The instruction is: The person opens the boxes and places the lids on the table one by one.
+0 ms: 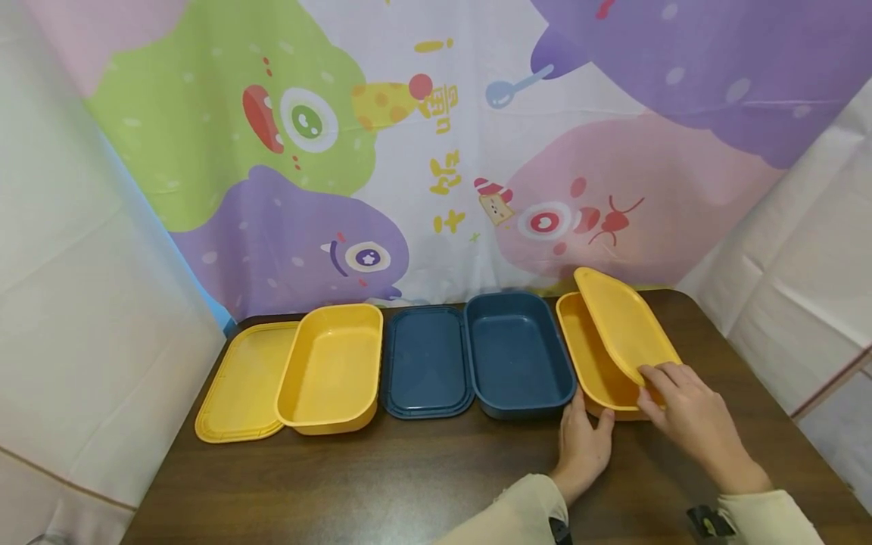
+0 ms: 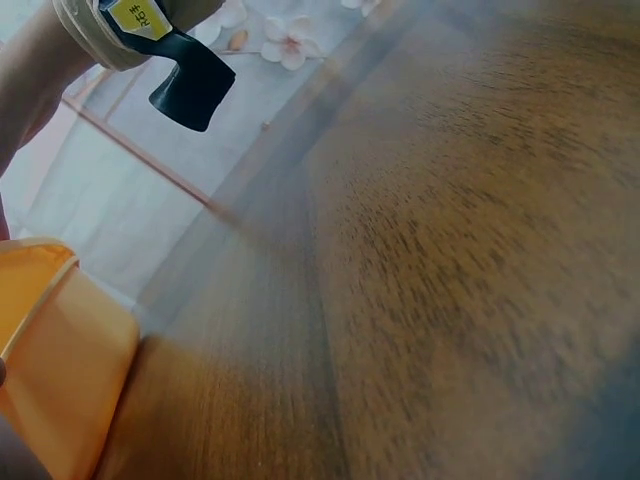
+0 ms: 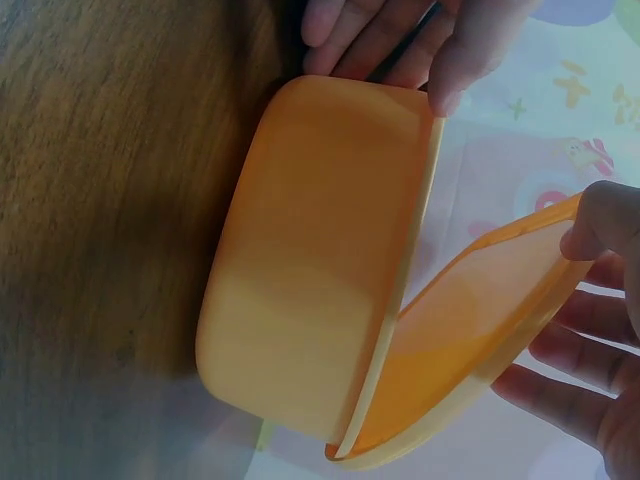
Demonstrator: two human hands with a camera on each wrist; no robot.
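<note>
At the right of the row, a yellow box [image 1: 591,352] stands on the table with its yellow lid [image 1: 633,325] tilted up over it. My right hand [image 1: 702,420] pinches the near edge of this lid, thumb on one face and fingers on the other, as the right wrist view shows. The lid's opposite side meets the box rim there. My left hand [image 1: 584,446] grips the box's near left corner, its thumb [image 3: 460,80] at the rim and the fingers along the outer wall. In the left wrist view only part of the box wall [image 2: 75,370] shows.
Just left of that box stands a dark blue box [image 1: 521,352], open on top, beside a dark blue lid [image 1: 429,363] lying flat. Farther left, another yellow box [image 1: 334,371] overlaps a flat yellow lid [image 1: 238,393]. Behind the brown table [image 1: 409,484] hangs a printed curtain [image 1: 470,151].
</note>
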